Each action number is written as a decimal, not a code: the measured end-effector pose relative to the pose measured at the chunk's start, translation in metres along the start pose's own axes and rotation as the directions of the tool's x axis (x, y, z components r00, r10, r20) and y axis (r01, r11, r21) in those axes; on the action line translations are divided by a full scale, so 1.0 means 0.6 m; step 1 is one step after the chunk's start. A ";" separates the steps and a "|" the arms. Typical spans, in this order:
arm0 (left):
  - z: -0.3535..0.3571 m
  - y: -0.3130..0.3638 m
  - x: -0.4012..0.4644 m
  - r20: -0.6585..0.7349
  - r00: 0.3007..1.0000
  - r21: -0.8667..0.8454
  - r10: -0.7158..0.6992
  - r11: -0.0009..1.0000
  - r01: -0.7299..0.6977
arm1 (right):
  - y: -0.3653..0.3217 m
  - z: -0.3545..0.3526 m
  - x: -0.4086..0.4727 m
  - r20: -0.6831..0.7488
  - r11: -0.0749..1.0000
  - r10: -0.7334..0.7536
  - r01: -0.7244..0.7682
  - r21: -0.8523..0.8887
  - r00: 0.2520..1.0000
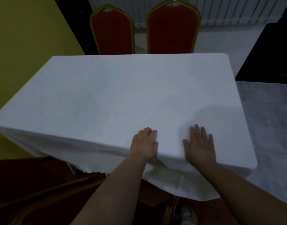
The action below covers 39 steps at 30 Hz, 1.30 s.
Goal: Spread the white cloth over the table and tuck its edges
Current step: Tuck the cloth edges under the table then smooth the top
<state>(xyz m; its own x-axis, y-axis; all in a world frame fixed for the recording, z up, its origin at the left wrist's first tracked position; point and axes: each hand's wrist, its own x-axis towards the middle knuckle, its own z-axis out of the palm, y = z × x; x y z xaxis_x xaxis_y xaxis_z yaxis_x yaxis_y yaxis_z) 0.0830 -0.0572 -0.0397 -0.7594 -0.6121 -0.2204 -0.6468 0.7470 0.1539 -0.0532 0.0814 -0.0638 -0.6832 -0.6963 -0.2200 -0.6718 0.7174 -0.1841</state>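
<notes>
The white cloth (116, 95) covers the whole top of the rectangular table and hangs down over its near and left sides. My left hand (145, 144) rests on the cloth at the near edge, its fingers curled a little and pressing on the fabric. My right hand (200, 144) lies flat beside it, palm down with fingers apart. A soft bulge in the cloth rises just beyond my right hand. Below my hands the hanging part (176, 181) falls in loose folds with a scalloped hem.
Two red chairs with gold frames (112, 32) (172, 29) stand pushed against the table's far side. A yellow wall (24, 51) runs along the left. A dark object (272, 56) sits at the right over grey floor (269, 120). A dark red chair (47, 192) is near left.
</notes>
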 end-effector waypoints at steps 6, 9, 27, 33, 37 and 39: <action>0.009 -0.105 -0.015 0.033 0.996 -0.039 0.087 0.996 -0.086 | -0.164 0.039 -0.013 -0.011 0.999 0.037 -0.037 0.008 0.999; 0.008 -0.181 -0.031 0.143 0.973 0.039 0.182 0.981 -0.189 | -0.223 0.052 -0.024 -0.005 0.993 0.112 -0.111 0.034 0.994; -0.032 -0.325 0.023 0.050 0.997 -0.021 -0.058 0.998 0.059 | -0.426 0.066 0.084 -0.031 0.970 -0.242 0.243 0.027 0.970; -0.026 -0.333 0.054 0.072 0.996 -0.025 -0.044 0.999 0.046 | -0.288 0.057 0.104 -0.111 0.999 -0.040 0.039 -0.007 0.993; -0.017 -0.337 0.050 0.043 0.998 -0.015 -0.048 0.999 0.049 | -0.169 0.032 0.088 -0.222 0.968 0.249 -0.251 0.020 0.943; -0.017 -0.335 0.050 0.041 0.998 -0.018 -0.049 0.999 0.049 | -0.149 0.023 0.082 -0.158 0.927 0.375 -0.365 0.087 0.914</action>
<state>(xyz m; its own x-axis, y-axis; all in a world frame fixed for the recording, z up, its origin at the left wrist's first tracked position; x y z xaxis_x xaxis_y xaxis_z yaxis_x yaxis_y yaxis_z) 0.1894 -0.2284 -0.0672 -0.7235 -0.6366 -0.2671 -0.6847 0.7111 0.1598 -0.0231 -0.0168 -0.0713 -0.9211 -0.3707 -0.1190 -0.3483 0.9211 -0.1739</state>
